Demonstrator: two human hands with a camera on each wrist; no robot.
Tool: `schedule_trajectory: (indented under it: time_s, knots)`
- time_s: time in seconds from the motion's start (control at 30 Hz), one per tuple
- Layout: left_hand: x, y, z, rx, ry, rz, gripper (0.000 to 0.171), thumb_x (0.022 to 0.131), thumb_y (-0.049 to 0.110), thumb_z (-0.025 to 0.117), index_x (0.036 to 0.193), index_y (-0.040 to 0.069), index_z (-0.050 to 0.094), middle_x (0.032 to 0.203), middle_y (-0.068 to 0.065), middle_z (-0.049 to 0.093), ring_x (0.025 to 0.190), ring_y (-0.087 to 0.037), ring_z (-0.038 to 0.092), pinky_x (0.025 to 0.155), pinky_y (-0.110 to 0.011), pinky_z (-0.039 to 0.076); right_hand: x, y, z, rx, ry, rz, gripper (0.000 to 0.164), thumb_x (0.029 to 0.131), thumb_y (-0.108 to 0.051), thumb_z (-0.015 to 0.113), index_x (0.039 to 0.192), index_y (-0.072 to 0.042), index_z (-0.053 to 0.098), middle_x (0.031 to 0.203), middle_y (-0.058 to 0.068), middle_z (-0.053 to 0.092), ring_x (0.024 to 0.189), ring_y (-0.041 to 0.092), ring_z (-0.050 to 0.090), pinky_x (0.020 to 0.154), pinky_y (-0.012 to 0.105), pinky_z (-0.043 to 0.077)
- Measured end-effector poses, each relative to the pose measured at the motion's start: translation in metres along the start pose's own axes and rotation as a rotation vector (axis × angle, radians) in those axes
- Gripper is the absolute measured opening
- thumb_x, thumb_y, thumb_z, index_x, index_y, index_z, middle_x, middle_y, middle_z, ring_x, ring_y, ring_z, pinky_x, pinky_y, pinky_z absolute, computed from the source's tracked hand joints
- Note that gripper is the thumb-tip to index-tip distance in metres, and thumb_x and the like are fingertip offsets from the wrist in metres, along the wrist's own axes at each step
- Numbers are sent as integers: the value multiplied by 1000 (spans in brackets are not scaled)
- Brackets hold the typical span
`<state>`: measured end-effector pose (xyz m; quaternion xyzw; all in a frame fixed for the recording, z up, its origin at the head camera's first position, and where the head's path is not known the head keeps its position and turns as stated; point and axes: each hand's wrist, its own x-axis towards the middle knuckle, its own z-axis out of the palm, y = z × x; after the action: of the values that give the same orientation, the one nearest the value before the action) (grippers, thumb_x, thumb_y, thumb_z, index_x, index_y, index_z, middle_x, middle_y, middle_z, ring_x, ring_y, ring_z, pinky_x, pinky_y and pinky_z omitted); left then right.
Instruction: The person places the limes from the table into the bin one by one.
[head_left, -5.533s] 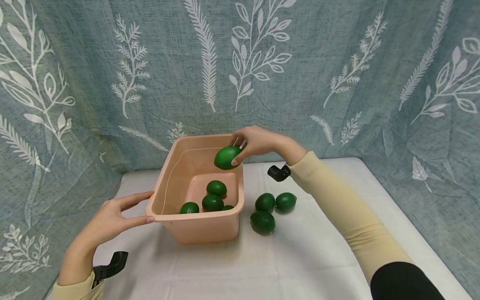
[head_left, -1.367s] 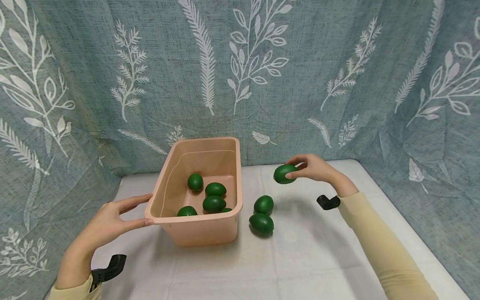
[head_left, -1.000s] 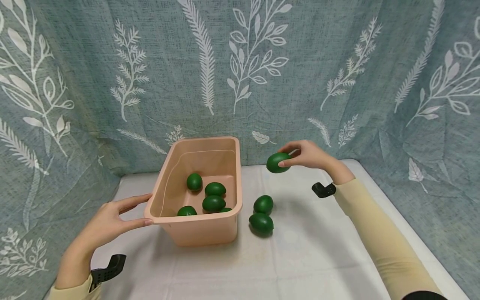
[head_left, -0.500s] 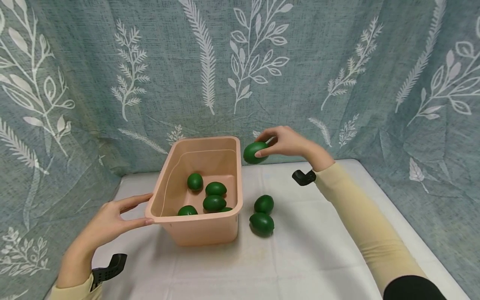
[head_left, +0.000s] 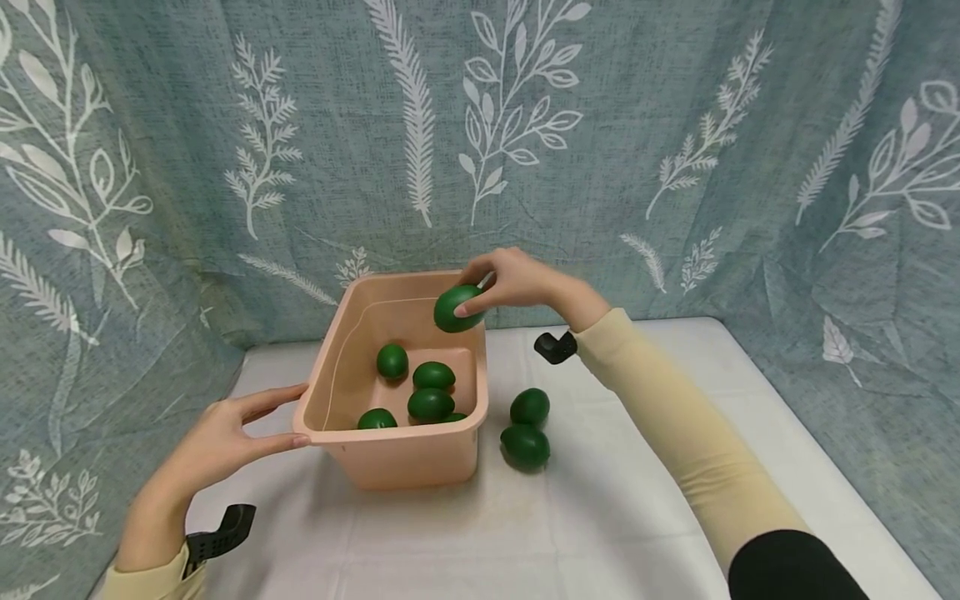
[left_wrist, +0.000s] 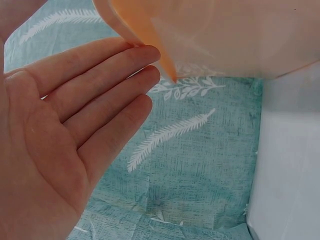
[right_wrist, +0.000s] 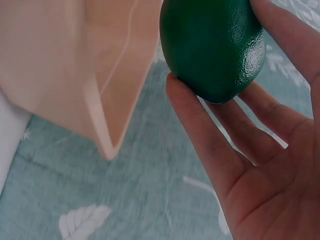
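Note:
A peach plastic bin [head_left: 405, 460] stands on the white table, with several green limes [head_left: 431, 406] lying on its floor. My right hand [head_left: 510, 279] pinches another lime [head_left: 454, 309] between thumb and fingertips, above the bin's right rim near the back. In the right wrist view that lime [right_wrist: 212, 47] has a glossy skin, and the fingers [right_wrist: 200, 125] reach under it. My left hand [head_left: 217, 437] touches the bin's left front corner with straight fingers and thumb. Seen from the left wrist, the fingers [left_wrist: 107, 100] lie extended against the rim. The front wall partly hides the nearest limes.
Two limes [head_left: 525, 447] rest on the table [head_left: 637, 517] just right of the bin. A blue-green curtain [head_left: 337, 125] with white leaf patterns hangs behind and along the sides. Black wrist mounts [head_left: 557, 347] sit on both wrists.
A fourth visible lime now lies in the bin's rear left. My right hand took a lime from the table and carried it left over the bin's rim. The left hand stayed put.

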<state>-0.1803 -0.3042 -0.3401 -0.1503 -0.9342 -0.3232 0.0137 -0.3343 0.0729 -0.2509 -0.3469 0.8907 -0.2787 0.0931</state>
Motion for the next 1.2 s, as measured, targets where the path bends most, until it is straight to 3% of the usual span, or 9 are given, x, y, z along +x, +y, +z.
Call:
schedule_trajectory:
  time_s: [0.27, 0.47, 0.83, 1.2]
  knots:
    - [0, 1, -1, -6, -4, -12, 61, 82, 39, 73, 137, 24, 52, 137, -7, 54, 127, -42, 46, 93, -60, 44, 29, -20, 22, -12, -61, -25, 48, 82, -44, 72, 122, -19, 64, 117, -2, 65, 104, 13, 62, 86, 26, 53]
    - [-1, 0, 1, -2, 1, -12, 62, 82, 40, 73, 138, 23, 52, 137, -7, 54, 126, -43, 46, 92, -60, 44, 34, -24, 33, 26, -70, -36, 50, 86, -41, 69, 127, -15, 60, 122, 3, 64, 112, 17, 61, 89, 24, 52]
    - [-1, 2, 0, 16, 8, -16, 61, 82, 41, 73, 137, 25, 52, 136, -6, 55, 126, -41, 47, 92, -58, 45, 4, -14, 25, 51, 25, -73, 49, 85, -37, 71, 127, -15, 60, 125, 4, 63, 108, 13, 63, 90, 21, 52]
    - [-2, 1, 1, 13, 8, -8, 61, 82, 39, 73, 137, 24, 53, 136, -7, 55, 125, -43, 47, 90, -61, 46, -41, 16, 29, 183, 116, -45, 42, 86, -28, 71, 125, -13, 61, 121, 7, 63, 113, 20, 60, 93, 24, 52]
